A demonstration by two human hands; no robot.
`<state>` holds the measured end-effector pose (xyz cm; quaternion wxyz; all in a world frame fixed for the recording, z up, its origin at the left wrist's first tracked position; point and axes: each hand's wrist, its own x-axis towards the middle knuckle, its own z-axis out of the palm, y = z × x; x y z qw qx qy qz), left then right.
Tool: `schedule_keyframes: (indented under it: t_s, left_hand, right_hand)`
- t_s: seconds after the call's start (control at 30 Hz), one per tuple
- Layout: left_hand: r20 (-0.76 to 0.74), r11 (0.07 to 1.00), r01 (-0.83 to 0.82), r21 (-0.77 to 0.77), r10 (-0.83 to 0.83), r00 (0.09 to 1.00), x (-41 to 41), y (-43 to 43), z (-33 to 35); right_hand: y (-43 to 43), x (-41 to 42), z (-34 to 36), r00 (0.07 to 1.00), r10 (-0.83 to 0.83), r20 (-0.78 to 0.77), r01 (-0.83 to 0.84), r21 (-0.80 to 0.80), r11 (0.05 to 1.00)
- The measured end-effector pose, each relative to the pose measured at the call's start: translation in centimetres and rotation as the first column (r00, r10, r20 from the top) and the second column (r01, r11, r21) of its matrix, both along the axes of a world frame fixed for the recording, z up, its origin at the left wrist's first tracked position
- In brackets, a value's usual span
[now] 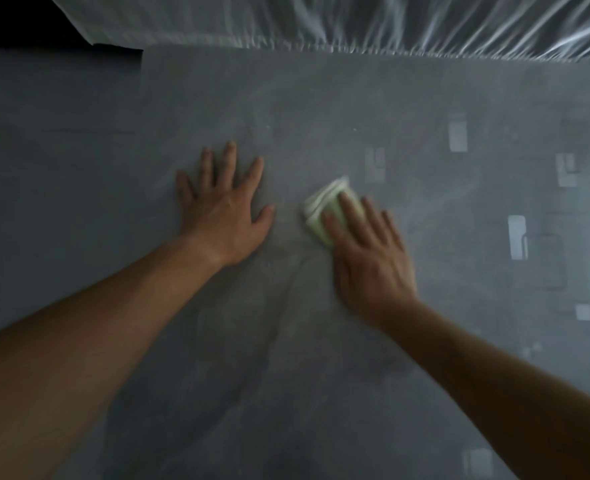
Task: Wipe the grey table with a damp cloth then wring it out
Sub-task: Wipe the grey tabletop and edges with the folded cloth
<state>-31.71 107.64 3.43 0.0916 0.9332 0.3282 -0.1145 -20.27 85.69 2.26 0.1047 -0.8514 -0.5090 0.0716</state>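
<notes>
A grey table [321,109] with a mottled, streaked top fills the head view. A small folded cloth [324,206], pale green and white, lies on it right of centre. My right hand [369,258] rests flat on the cloth with its fingers spread, pressing it onto the tabletop; only the cloth's far left part shows past the fingers. My left hand [222,206] lies flat on the bare table to the left of the cloth, palm down, fingers apart, holding nothing. Both forearms reach in from the lower corners.
A pale, pleated curtain [425,22] hangs along the table's far edge. A dark gap [9,19] shows at the upper left corner. Light rectangular reflections [517,237] dot the right side of the tabletop. The left part of the surface sits slightly lower.
</notes>
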Motion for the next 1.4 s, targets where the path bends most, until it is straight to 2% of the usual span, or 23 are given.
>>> schedule_keyframes:
  t_s: [0.07,0.13,0.2,0.33,0.37,0.43,0.5,0.53,0.6,0.7,0.77,0.8,0.83,0.93,1.0,1.1,1.17,1.23,1.33,1.4]
  left_hand:
    - [-0.010,1.000,0.004,0.016,-0.004,1.000,0.0,0.1,0.0]
    - [-0.010,1.000,-0.002,0.027,0.002,1.000,0.1,0.3,0.1]
    - [-0.018,0.999,-0.006,0.033,0.007,1.000,0.2,0.2,0.4]
    - [-0.022,0.999,-0.006,0.031,0.007,1.000,0.3,0.0,0.8]
    - [-0.024,0.999,-0.004,0.035,0.005,1.000,0.3,0.1,0.8]
    - [-0.027,0.999,-0.005,0.047,0.006,1.000,0.3,0.2,0.7]
    - [-0.028,0.999,-0.014,0.049,0.015,1.000,0.3,0.1,0.7]
    - [-0.028,0.999,-0.016,0.051,0.018,0.999,0.3,0.2,0.7]
    - [-0.026,0.999,-0.015,0.051,0.017,1.000,0.3,0.2,0.7]
    - [-0.014,0.999,-0.013,0.048,0.014,1.000,0.2,0.3,0.7]
    - [-0.002,0.999,-0.023,0.040,0.024,1.000,0.1,0.3,0.8]
    - [-0.003,0.999,-0.026,0.039,0.026,1.000,0.2,0.3,0.9]
    - [-0.008,0.999,-0.026,0.039,0.027,1.000,0.2,0.3,1.0]
    - [-0.006,0.999,-0.033,0.022,0.033,0.999,0.5,0.9,1.5]
    - [0.025,0.999,-0.044,0.021,0.043,0.999,1.0,1.7,1.9]
    - [0.009,0.998,-0.068,0.012,0.068,0.998,2.0,2.9,1.9]
    - [-0.054,0.995,-0.092,-0.035,0.090,0.994,2.5,3.6,1.4]
    - [-0.075,0.995,-0.083,-0.046,0.080,0.994,2.6,4.0,1.1]
    - [-0.065,0.997,-0.066,-0.035,0.064,0.996,2.4,4.0,1.0]
    - [-0.060,0.997,-0.070,-0.034,0.068,0.996,2.4,4.0,1.1]
  right_hand:
    - [2.3,4.0,0.3,0.971,-0.237,-0.029,0.236,-0.015,0.972]
    - [4.3,6.1,0.5,0.922,-0.382,-0.066,0.383,-0.004,0.924]
    - [4.9,5.5,0.5,0.919,-0.389,-0.064,0.390,0.009,0.921]
    - [2.0,4.3,0.7,0.995,-0.091,-0.039,0.091,-0.011,0.996]
    - [1.9,5.6,0.7,0.997,-0.066,-0.040,0.065,-0.016,0.998]
    - [3.4,8.8,0.9,0.977,-0.208,-0.051,0.207,-0.023,0.978]
    - [6.3,11.7,0.8,0.901,-0.426,-0.074,0.426,-0.027,0.904]
    - [7.7,12.3,0.9,0.878,-0.471,-0.081,0.471,-0.029,0.882]
    - [9.6,11.5,0.8,0.902,-0.426,-0.072,0.425,-0.021,0.905]
    - [8.4,7.5,0.4,0.994,-0.108,-0.029,0.108,0.001,0.994]
    - [6.8,6.9,0.4,0.996,0.089,-0.018,-0.090,-0.029,0.996]
    - [6.8,7.9,0.4,0.993,0.117,-0.019,-0.117,-0.029,0.993]
    - [7.4,9.1,0.3,0.997,0.070,-0.016,-0.070,-0.016,0.997]
    - [10.5,11.0,0.5,0.961,-0.268,-0.074,0.268,-0.008,0.963]
    - [11.6,9.0,0.6,0.942,-0.326,-0.072,0.328,0.003,0.945]
    - [9.7,4.9,0.4,0.998,-0.051,-0.041,0.053,0.032,0.998]
    - [8.6,5.2,0.4,0.996,0.079,-0.044,-0.077,0.033,0.996]
    - [9.3,8.1,0.3,0.999,-0.007,-0.038,0.008,0.038,0.999]
    - [12.2,13.7,0.6,0.954,-0.296,-0.050,0.297,0.014,0.955]
    - [14.4,14.9,0.8,0.935,-0.348,-0.065,0.350,0.014,0.937]
